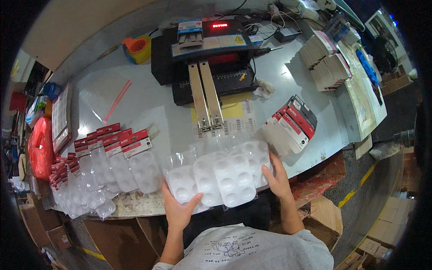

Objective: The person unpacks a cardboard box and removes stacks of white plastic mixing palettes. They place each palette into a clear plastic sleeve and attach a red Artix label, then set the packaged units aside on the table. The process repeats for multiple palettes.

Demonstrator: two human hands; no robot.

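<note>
Several white plastic paint palettes (234,180) in clear bags lie fanned side by side at the table's front edge, their round wells facing up. My left hand (179,209) grips the row's left end, thumb on top and fingers partly hidden. At the right end, my right hand (280,180) closes on the outer palettes, its thumb against their side. Left of them lie more bagged palettes (145,172) under red-and-white header cards (136,143). A stack of red, white and black cards (290,126) rests beyond my right hand.
A black machine (211,54) with a red lit display and two metal bars (204,96) stands at the back, over a printed sheet (240,118). A yellow tape roll (137,48) is left of it. Card stacks (325,63) stand back right; a red bag (40,148) is far left.
</note>
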